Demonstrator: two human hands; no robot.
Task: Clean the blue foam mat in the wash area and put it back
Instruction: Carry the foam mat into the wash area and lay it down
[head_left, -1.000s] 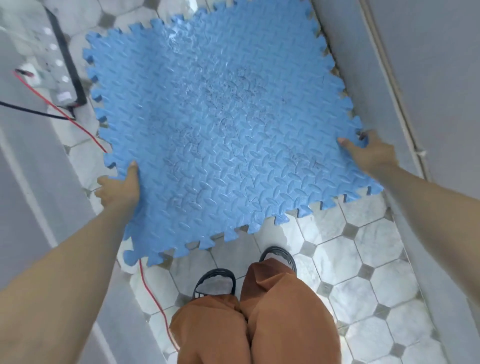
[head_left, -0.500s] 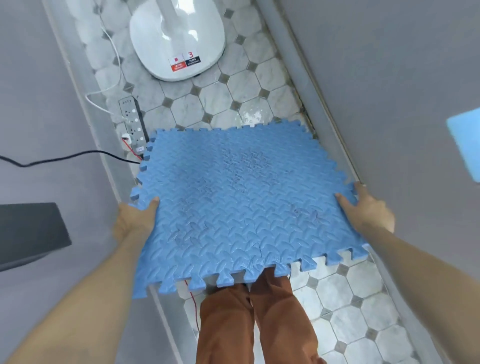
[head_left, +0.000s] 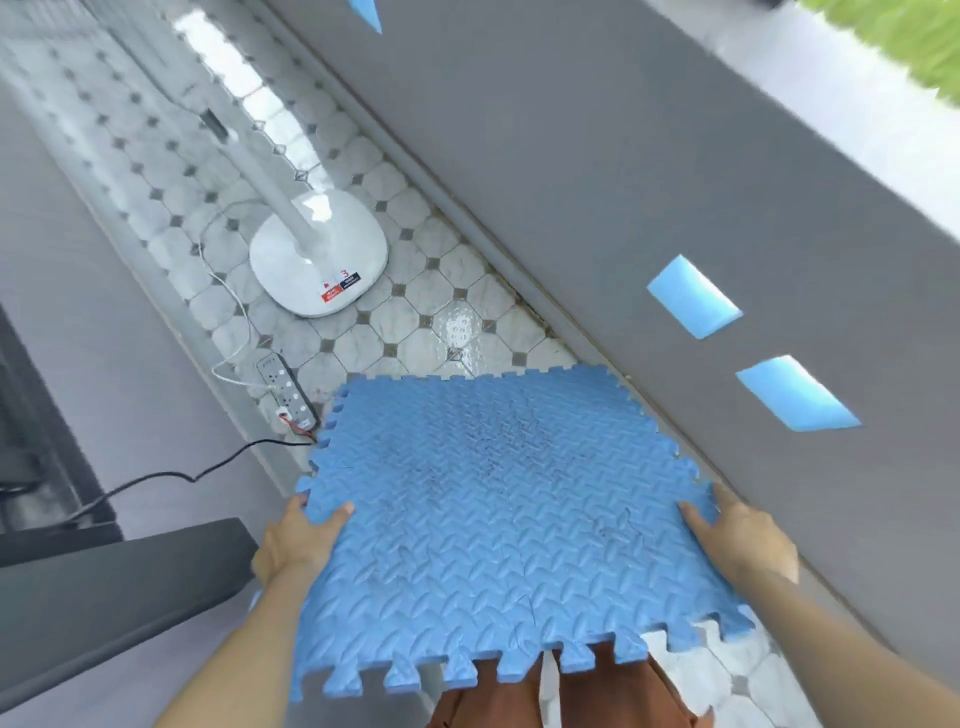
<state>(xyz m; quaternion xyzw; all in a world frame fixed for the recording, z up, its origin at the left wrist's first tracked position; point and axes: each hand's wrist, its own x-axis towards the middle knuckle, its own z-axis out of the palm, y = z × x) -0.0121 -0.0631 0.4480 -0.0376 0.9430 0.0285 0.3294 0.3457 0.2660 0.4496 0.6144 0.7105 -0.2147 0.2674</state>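
Observation:
The blue foam mat (head_left: 498, 519) is a square tile with jigsaw edges and a ribbed pattern, with dark scuff marks near its middle. It is held up off the tiled floor, roughly level, in front of my legs. My left hand (head_left: 296, 540) grips its left edge, thumb on top. My right hand (head_left: 737, 535) grips its right edge the same way. The mat hides my feet and most of the floor beneath it.
A white fan base (head_left: 319, 260) stands on the marble-tiled floor (head_left: 415, 312) ahead. A power strip (head_left: 288, 387) with white and black cables lies by the left wall. A grey wall (head_left: 623, 208) with blue openings runs along the right. A dark ledge (head_left: 104, 597) juts in at left.
The mat has been lifted from a tilted position to nearly level and the view has swung up and forward, bringing the fan base and power strip into sight.

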